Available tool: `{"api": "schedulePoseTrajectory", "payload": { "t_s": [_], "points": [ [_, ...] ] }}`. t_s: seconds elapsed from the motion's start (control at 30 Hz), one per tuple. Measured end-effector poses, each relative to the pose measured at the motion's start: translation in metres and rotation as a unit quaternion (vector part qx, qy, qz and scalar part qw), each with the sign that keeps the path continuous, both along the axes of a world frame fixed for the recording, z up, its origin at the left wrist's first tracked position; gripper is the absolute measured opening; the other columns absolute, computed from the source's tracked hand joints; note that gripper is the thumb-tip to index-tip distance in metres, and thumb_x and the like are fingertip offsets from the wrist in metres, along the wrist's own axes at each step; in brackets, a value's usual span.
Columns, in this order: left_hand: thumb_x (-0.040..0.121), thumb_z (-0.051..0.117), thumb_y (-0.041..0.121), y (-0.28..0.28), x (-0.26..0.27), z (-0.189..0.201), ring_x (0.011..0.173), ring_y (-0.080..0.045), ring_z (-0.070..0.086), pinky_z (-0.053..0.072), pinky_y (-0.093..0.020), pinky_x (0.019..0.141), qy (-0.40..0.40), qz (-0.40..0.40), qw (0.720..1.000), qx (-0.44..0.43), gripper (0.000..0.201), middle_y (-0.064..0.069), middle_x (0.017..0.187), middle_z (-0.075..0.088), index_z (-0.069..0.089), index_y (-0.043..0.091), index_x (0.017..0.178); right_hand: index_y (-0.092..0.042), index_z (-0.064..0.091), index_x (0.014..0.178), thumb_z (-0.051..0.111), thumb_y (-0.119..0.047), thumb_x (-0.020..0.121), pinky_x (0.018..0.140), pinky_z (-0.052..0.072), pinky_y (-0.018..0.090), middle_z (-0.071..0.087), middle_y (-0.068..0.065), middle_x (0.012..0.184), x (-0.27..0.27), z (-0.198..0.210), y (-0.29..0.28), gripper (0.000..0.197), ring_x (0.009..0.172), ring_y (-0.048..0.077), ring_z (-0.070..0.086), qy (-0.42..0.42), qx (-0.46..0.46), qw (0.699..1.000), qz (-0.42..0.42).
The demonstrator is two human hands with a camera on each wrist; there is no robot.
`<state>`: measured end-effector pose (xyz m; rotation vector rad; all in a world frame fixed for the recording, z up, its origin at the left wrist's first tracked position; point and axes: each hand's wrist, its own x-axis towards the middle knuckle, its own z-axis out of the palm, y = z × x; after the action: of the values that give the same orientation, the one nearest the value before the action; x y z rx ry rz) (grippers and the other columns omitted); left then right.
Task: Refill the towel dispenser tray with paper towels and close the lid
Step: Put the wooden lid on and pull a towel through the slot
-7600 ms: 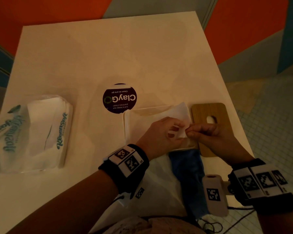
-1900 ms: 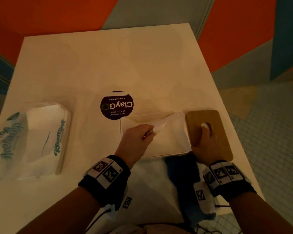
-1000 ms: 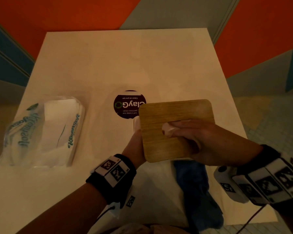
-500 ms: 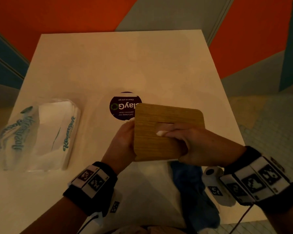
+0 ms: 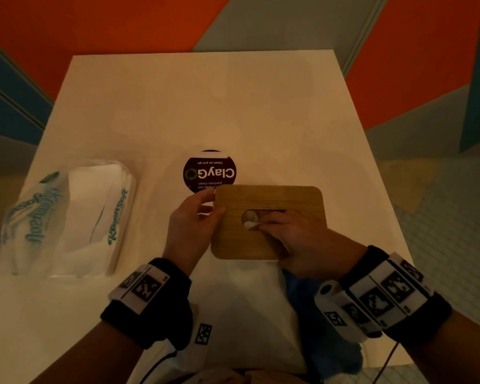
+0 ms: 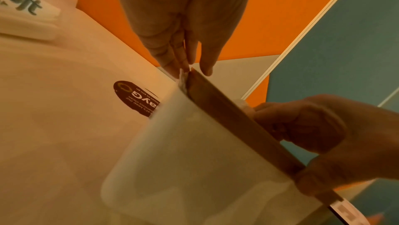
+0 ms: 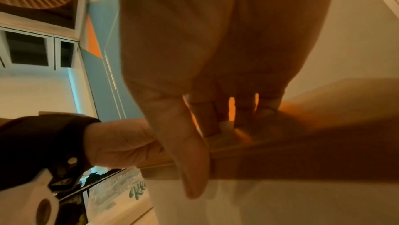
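1. Your left hand [image 5: 190,225] sits at the left short edge of the wooden lid [image 5: 266,200]. Its fingers [image 6: 172,54] are nearly straight and close together, with tips against the far-left corner of the lid and the tray rim, and the thumb apart on the lid's upper side.
2. Your right hand [image 5: 294,236] lies over the near-right part of the lid. Its thumb and forefinger pinch a tuft of white paper towel [image 5: 249,224] that comes up through the slot [image 5: 254,214].
3. The lid lies flat over the white tray [image 6: 194,160], between your two hands, with its long axis running from your left hand to your right. The slot runs along the same axis.
4. In the left wrist view the lid's edge meets the tray's top; whether it is fully seated you cannot tell.
5. The pack of paper towels [image 5: 67,217] lies on the surface [image 5: 205,106] well to the outside of your left hand, its long axis pointing away from you.
6. A round dark sticker [image 5: 209,171] sits on the surface just beyond your left fingertips, partly covered by the lid's far corner.
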<state>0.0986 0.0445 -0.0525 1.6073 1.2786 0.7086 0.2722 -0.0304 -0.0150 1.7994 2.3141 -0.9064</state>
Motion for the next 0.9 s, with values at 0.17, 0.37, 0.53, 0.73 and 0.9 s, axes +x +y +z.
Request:
{"api": "schedulePoseTrajectory", "payload": {
  "t_s": [0.17,0.37,0.53,0.73,0.9],
  "points": [
    [0.083,0.060,0.012,0.003,-0.002,0.004,0.087,-0.013,0.056,0.046,-0.003,0.060,0.016,0.008,1.000,-0.001,0.035,0.004,0.107,0.057,0.055,0.015,0.118,-0.022,0.026,0.139,0.060,-0.018,0.081,0.105,0.020,0.030,0.033,-0.001,0.144,-0.003,0.006,0.008,0.067,0.128,0.019,0.031,-0.020,-0.008,1.000,0.000],
    [0.080,0.064,0.009,0.006,-0.002,0.004,0.076,-0.008,0.055,0.044,0.002,0.056,0.041,0.004,0.999,-0.006,0.035,0.001,0.110,0.057,0.057,0.014,0.114,-0.025,0.024,0.140,0.060,-0.019,0.082,0.106,0.017,0.029,0.030,-0.003,0.145,-0.003,0.003,0.006,0.069,0.130,0.018,0.027,-0.015,-0.037,0.999,-0.003],
    [0.079,0.065,0.009,0.006,-0.004,0.004,0.072,-0.003,0.053,0.043,-0.003,0.051,0.077,-0.012,0.997,-0.002,0.037,-0.004,0.119,0.057,0.057,0.015,0.115,-0.028,0.026,0.140,0.064,-0.019,0.080,0.111,0.015,0.035,0.032,-0.004,0.145,-0.001,-0.005,0.004,0.071,0.133,0.018,0.025,0.031,-0.050,0.998,-0.021],
    [0.078,0.066,0.008,0.012,-0.001,0.004,0.084,-0.013,0.054,0.039,-0.008,0.055,0.115,-0.051,0.992,-0.001,0.046,-0.009,0.123,0.056,0.053,0.013,0.122,-0.024,0.027,0.140,0.069,-0.019,0.076,0.113,0.019,0.043,0.033,-0.001,0.145,0.004,-0.013,0.007,0.076,0.133,0.018,0.026,0.064,-0.075,0.995,-0.011],
    [0.071,0.073,0.018,0.008,-0.003,0.008,0.102,-0.019,0.050,0.046,-0.018,0.080,0.152,-0.114,0.981,0.030,0.063,-0.008,0.138,0.042,0.047,0.014,0.128,-0.023,0.032,0.138,0.070,-0.023,0.075,0.113,0.019,0.043,0.034,0.000,0.146,0.004,-0.012,0.011,0.074,0.133,0.019,0.027,0.074,-0.075,0.994,-0.011]
  ]
}}
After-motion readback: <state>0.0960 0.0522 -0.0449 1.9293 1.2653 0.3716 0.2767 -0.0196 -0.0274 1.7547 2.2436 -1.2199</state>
